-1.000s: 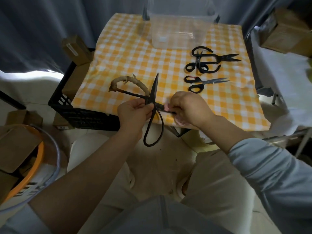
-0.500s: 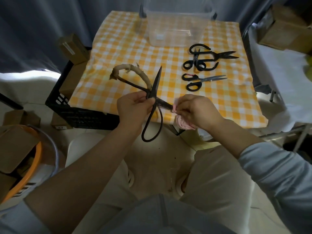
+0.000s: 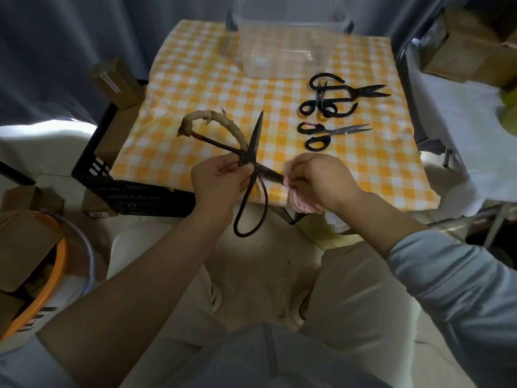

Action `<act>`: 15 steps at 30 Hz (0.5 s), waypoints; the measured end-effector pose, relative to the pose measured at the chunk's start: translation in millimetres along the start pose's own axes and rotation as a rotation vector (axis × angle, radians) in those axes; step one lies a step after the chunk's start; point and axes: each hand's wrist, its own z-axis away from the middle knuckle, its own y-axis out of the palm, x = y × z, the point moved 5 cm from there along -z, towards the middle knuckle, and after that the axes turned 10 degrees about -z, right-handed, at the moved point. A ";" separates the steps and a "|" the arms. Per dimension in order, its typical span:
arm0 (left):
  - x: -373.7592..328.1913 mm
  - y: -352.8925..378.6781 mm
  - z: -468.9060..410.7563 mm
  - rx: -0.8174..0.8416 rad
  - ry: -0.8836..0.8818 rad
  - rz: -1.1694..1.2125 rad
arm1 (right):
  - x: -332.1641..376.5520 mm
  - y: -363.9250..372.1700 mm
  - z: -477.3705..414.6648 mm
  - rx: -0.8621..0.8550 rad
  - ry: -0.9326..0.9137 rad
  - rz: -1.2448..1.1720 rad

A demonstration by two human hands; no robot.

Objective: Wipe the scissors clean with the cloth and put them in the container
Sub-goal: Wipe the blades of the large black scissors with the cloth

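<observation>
Large black iron scissors [image 3: 253, 144] stand spread wide over the table's near edge, one handle wrapped in tan cloth, the other loop hanging down. My left hand [image 3: 221, 180] grips them at the pivot. My right hand [image 3: 321, 177] pinches a pink cloth [image 3: 300, 203] around the blade that points right. A clear plastic container [image 3: 288, 49] stands at the far edge of the yellow checked table [image 3: 195, 88].
Two pairs of black scissors [image 3: 333, 98] lie tangled right of centre, and a smaller pair [image 3: 324, 134] lies just below them. A black crate [image 3: 131, 191] and cardboard boxes sit left of the table. An orange-rimmed basin [image 3: 53, 275] is at lower left.
My right hand with the pink cloth has slid outward along the right-pointing blade. The left hand keeps its hold at the pivot and the scissors have tilted slightly.
</observation>
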 end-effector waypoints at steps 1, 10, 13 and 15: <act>-0.7 0.0 -0.3 -0.003 0.002 0.000 | 6.0 -2.8 -5.0 -0.029 0.022 -0.042; -0.2 1.4 2.0 -0.018 -0.040 0.016 | 6.0 1.1 11.7 -0.014 -0.045 -0.065; -2.7 1.4 0.9 -0.017 -0.035 0.006 | 0.1 0.5 10.7 -0.009 -0.007 -0.006; -1.5 1.0 0.2 -0.020 -0.045 -0.001 | 15.8 -5.0 1.7 -0.101 -0.019 -0.120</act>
